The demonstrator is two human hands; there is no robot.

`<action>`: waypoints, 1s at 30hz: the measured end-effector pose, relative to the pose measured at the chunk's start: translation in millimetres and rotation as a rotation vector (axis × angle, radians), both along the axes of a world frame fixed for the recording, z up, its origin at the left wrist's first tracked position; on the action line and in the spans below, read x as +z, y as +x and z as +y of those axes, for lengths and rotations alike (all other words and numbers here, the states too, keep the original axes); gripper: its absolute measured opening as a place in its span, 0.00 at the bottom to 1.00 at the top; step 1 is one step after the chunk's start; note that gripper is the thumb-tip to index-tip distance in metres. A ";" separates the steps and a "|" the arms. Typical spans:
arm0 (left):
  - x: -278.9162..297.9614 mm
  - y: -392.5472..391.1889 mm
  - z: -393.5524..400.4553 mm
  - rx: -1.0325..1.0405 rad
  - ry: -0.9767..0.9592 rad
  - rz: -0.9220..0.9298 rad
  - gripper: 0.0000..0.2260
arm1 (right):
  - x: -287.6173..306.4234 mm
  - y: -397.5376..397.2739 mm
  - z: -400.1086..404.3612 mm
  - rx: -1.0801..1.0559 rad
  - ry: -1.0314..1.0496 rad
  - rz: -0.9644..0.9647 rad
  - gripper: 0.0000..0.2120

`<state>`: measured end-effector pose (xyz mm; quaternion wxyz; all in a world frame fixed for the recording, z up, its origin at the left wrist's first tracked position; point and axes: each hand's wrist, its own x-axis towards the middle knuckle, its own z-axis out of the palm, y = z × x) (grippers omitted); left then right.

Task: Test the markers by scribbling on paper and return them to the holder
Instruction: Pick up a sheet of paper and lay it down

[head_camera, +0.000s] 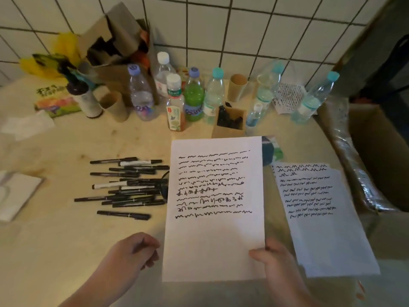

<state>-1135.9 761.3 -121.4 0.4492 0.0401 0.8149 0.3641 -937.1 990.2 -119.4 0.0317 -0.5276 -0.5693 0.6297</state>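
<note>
A white sheet of paper (pixel 214 240) covered in black scribbles lies in front of me. My right hand (pixel 274 260) pinches its lower right edge, thumb on top. My left hand (pixel 135 251) hovers just left of the sheet with fingers loosely curled and holds nothing. Several black markers (pixel 130 185) lie in a loose pile on the table left of the paper. A brown cardboard holder (pixel 230 122) with a few black markers in it stands just beyond the sheet's top edge.
More scribbled sheets (pixel 321 213) lie at the right. Several plastic bottles (pixel 193 96), cardboard tubes (pixel 236 87) and a torn cardboard box (pixel 115 45) line the tiled wall. A white pad (pixel 15 193) sits at the far left. The table's right edge (pixel 327 138) borders an open box.
</note>
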 end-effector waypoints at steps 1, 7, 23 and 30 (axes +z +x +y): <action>0.4 0.4 -7.7 0.033 0.010 0.010 0.11 | -0.1 -1.4 -3.7 0.001 -0.021 0.008 0.13; 18.6 17.7 -48.0 0.001 -0.054 0.137 0.09 | -7.7 -28.4 -37.9 0.055 -0.186 0.166 0.18; -27.0 -147.6 -162.7 0.381 0.335 0.108 0.19 | -54.2 -149.0 -165.7 0.132 -0.103 0.172 0.18; -49.8 -192.7 -169.8 0.220 0.324 0.481 0.06 | -69.2 -177.4 -201.3 0.368 0.077 0.139 0.24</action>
